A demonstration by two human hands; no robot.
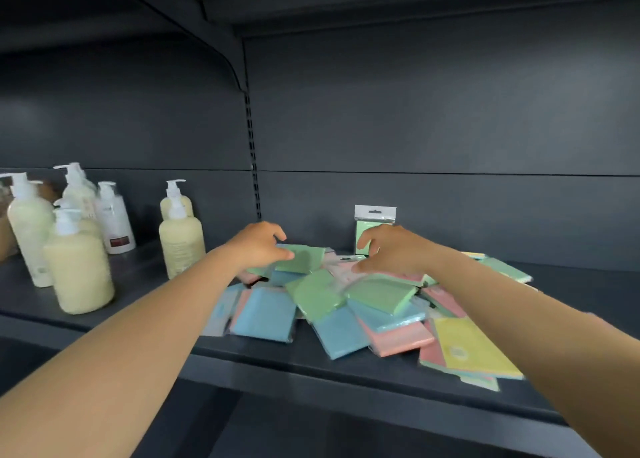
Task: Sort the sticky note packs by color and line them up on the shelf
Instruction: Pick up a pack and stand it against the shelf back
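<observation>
While our arms reach over the dark shelf [104, 305], the mixed pile of sticky note packs [346, 305] sprawls just below both hands; our left hand [258, 244] pinches a green pack [303, 258], our right hand [391, 250] hovers beside it, fingers curled, holding nothing.

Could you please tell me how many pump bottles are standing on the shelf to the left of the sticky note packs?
About 7, some overlapping: two by the pile, five further left. More may be hidden.

Dark shelf [104, 322] with heaped sticky note packs [346, 305], one green pack [367, 236] upright, pump bottles [78, 260] left.
</observation>
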